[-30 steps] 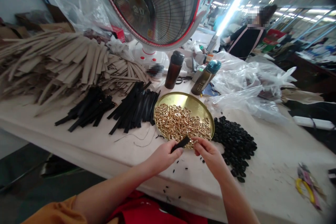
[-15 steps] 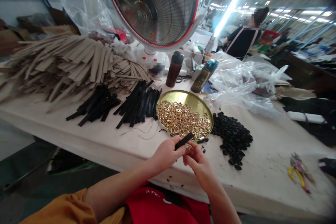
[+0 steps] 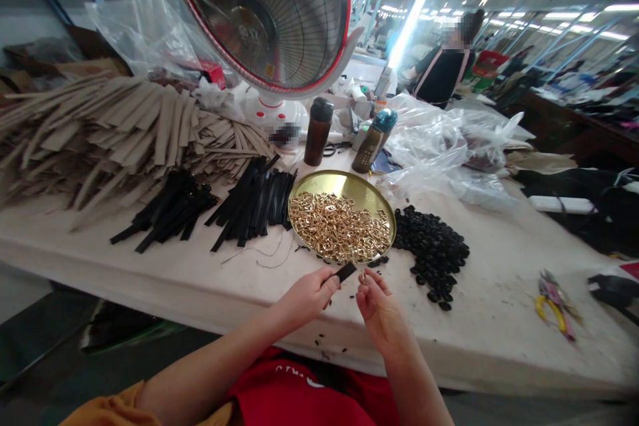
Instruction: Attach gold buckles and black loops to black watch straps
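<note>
My left hand is closed on a short black strap, whose free end points up and right toward the tray. A little to its right, my right hand pinches a small gold buckle between thumb and fingertips; the fingers partly cover it. The buckle and the strap are apart. Just beyond both hands lies a round gold tray heaped with small gold buckles. Black straps are spread left of the tray. Right of it is a pile of small black round pieces.
A fan stands at the back beside two bottles. Beige strips are heaped at left. Clear plastic bags lie at back right, yellow-handled pliers at right. A person is in the background.
My hands have moved apart: the right hand with the gold buckle is now separated from the black strap in my left hand. The whole view has shifted slightly.
</note>
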`<state>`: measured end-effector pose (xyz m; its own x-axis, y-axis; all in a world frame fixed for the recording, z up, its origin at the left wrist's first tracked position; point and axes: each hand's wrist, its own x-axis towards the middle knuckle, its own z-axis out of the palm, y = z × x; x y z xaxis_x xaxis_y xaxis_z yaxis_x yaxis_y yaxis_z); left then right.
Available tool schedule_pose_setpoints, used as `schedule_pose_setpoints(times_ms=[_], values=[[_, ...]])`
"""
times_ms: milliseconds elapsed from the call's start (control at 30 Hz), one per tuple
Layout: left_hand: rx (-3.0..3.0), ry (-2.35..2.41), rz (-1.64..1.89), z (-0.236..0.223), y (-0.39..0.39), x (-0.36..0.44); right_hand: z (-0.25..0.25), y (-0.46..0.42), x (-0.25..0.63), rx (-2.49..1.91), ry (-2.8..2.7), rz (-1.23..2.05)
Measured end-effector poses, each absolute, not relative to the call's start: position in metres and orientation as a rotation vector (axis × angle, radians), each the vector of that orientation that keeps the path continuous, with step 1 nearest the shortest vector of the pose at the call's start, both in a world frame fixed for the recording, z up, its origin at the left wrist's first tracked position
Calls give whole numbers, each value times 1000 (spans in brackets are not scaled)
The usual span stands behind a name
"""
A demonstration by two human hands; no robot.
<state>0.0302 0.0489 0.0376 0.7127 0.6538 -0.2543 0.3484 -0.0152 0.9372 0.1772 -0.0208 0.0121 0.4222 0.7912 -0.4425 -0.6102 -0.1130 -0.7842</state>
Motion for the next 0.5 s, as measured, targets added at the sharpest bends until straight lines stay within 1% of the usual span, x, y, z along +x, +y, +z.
schedule_pose_setpoints(times_ms=[100, 200, 300, 400, 500], values=[[1805, 794, 261, 37, 47, 28, 12, -22, 173, -1104, -62, 1290], [1909, 763, 257, 36, 45, 30, 8, -26, 162, -1152, -86, 1309], [1838, 797, 227, 36, 44, 34, 5, -32, 152, -1306, -324, 1212], [1666, 801, 176, 36, 43, 38, 8, -37, 150, -1520, -578, 1015], [1504, 725, 104, 35, 42, 40, 9, -39, 154, -1598, -610, 941]])
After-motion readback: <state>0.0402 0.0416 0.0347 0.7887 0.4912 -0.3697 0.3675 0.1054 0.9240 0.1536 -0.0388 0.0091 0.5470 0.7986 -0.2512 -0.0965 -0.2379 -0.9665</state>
